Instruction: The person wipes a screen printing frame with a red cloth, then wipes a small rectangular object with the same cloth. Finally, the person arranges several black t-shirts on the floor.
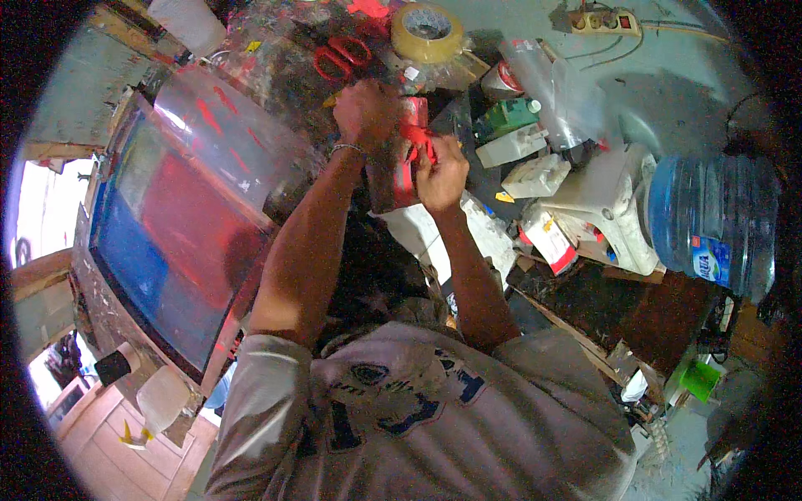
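My right hand is closed, its thumb and fingers pinching a crumpled bright red piece whose material I cannot make out. Just left of it and slightly farther away, my left hand is curled into a fist, a little blurred. What its fingers hold, if anything, is hidden. Between and below the hands lies a narrow block smeared with red. Red-handled scissors rest beyond my left hand, and a wide roll of clear tape lies farther off to their right.
At left leans a framed screen with blue and red areas, under a red-streaked clear sheet. To the right are a green box, white cartons, a white jerrycan and a large blue water bottle. A power strip sits at the far right.
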### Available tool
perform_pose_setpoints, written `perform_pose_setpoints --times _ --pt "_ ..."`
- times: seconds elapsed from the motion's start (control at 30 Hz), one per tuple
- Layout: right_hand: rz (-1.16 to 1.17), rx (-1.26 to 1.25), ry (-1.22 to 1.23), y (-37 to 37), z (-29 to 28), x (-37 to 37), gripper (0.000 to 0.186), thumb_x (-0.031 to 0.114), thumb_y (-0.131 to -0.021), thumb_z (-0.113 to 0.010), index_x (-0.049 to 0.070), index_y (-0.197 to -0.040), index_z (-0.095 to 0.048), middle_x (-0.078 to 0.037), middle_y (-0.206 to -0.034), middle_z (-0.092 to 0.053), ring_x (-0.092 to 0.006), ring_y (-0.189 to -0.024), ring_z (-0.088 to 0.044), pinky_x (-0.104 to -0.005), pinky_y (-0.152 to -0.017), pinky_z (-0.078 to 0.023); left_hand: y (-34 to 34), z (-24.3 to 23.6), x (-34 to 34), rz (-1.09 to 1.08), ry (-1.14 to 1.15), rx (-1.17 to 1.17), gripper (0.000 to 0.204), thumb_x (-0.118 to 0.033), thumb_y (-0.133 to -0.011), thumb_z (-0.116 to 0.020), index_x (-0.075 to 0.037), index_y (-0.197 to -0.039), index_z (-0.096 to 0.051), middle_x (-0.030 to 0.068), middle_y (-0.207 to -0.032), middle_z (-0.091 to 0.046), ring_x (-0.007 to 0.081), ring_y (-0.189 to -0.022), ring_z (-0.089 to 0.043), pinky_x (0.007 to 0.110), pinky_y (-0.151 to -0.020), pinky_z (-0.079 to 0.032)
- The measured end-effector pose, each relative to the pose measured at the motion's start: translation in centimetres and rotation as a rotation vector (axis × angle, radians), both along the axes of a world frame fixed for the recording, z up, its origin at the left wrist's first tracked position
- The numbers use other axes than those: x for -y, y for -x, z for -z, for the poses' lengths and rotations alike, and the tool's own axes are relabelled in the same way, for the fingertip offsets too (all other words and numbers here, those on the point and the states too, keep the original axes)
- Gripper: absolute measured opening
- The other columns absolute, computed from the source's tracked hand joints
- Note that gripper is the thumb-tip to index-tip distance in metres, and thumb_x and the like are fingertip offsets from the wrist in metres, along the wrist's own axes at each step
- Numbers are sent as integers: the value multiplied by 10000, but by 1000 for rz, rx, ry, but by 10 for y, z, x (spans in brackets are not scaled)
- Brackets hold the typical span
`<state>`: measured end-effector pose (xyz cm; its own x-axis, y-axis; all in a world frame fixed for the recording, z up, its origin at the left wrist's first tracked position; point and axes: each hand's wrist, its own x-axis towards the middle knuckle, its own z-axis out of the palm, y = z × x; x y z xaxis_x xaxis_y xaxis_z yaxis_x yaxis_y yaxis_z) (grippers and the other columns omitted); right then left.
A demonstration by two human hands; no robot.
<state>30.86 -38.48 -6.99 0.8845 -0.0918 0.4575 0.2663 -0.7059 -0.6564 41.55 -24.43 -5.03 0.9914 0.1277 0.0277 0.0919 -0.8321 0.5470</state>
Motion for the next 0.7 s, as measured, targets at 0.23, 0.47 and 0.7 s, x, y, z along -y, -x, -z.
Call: perform_pose_setpoints --times 0.23,0.47,0.7 --pt "-149 -122 -12 78 25 21 214 31 -895 -589 16 -1085 -687 -156 -904 -650 -289 -772 -661 -360 -704 -534 -3 13 -4 18 -8 23 395 -433 -865 -593 -68 -897 -741 218 -895 -711 414 -830 -696 504 -747 -570" --pt "-56 -132 -738 -18 -18 48 156 84 -926 -642 -11 -1040 -689 -20 -956 -686 -114 -844 -627 -288 -779 -511 -6 32 -12 26 -31 135 368 -416 -860 -603 -77 -897 -740 234 -885 -701 427 -831 -686 517 -748 -560" --pt "-110 43 -252 -93 -1 15 182 0 -890 -631 -17 -1062 -688 -145 -1031 -679 -222 -868 -662 -310 -778 -518 -1 12 -6 23 96 65 339 -382 -853 -608 -72 -875 -743 236 -852 -699 420 -809 -691 518 -717 -561"
